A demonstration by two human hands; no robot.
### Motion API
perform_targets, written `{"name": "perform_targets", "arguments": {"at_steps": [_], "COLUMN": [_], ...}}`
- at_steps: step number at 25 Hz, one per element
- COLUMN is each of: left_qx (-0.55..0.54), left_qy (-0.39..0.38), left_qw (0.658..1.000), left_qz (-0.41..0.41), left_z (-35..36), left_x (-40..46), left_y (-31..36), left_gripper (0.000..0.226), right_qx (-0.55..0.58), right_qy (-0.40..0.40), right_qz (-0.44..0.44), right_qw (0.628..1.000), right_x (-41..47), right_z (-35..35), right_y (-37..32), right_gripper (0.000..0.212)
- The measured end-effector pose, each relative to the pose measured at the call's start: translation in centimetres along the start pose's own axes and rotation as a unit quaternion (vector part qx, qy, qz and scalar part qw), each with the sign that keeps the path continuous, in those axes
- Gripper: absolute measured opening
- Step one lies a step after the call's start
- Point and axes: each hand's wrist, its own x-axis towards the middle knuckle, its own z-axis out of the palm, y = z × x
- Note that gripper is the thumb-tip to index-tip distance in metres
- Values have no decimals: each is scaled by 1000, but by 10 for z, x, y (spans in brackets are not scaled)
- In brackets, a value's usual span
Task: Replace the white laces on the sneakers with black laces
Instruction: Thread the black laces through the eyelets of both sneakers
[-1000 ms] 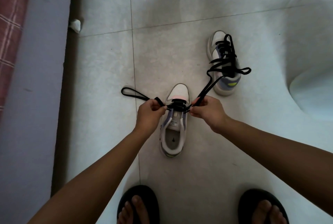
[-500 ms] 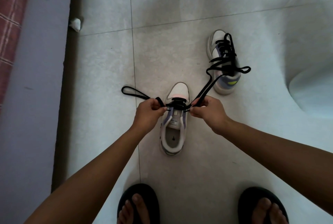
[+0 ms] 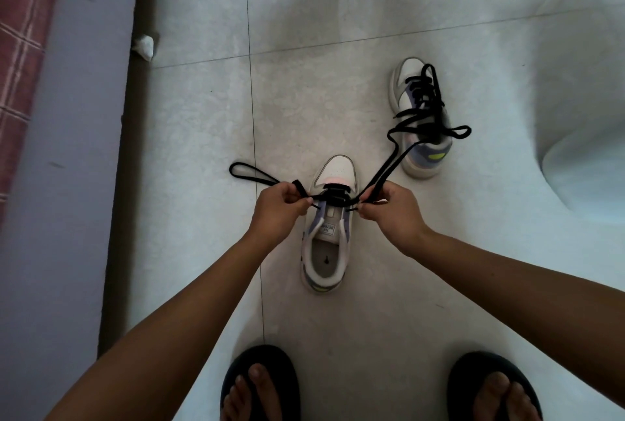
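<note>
The near sneaker [image 3: 327,231] has a tongue label [image 3: 327,228], its print too small to read.

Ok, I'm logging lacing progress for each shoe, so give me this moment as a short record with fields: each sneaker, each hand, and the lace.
near sneaker: on the tiled floor, toe pointing away, black lace through only the front eyelets
far sneaker: further right, laced in black, ends loose
black lace: both ends pulled out sideways from the near sneaker
left hand: pinches the left end, which loops out to the left
right hand: pinches the right end, which runs up toward the far sneaker
white laces: none in view
</note>
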Motion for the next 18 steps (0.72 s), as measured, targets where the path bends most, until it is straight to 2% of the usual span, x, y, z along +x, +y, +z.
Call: {"name": "perform_targets", "arguments": {"at_steps": [9, 18], "left_qx": [-3, 61], "left_qy": [13, 3], "left_qw": [1000, 998], "left_qz": [16, 28], "left_z": [6, 12], "left_x": [3, -2], "left_y": [2, -4], "left_gripper": [13, 11], "right_qx": [-14, -6], "right_qy": [52, 11], "right_qz": [-23, -10], "right_qw": [998, 1000], "right_x": [-2, -9], "right_z": [9, 3], "right_y": [0, 3], "right_gripper": [26, 25]}}
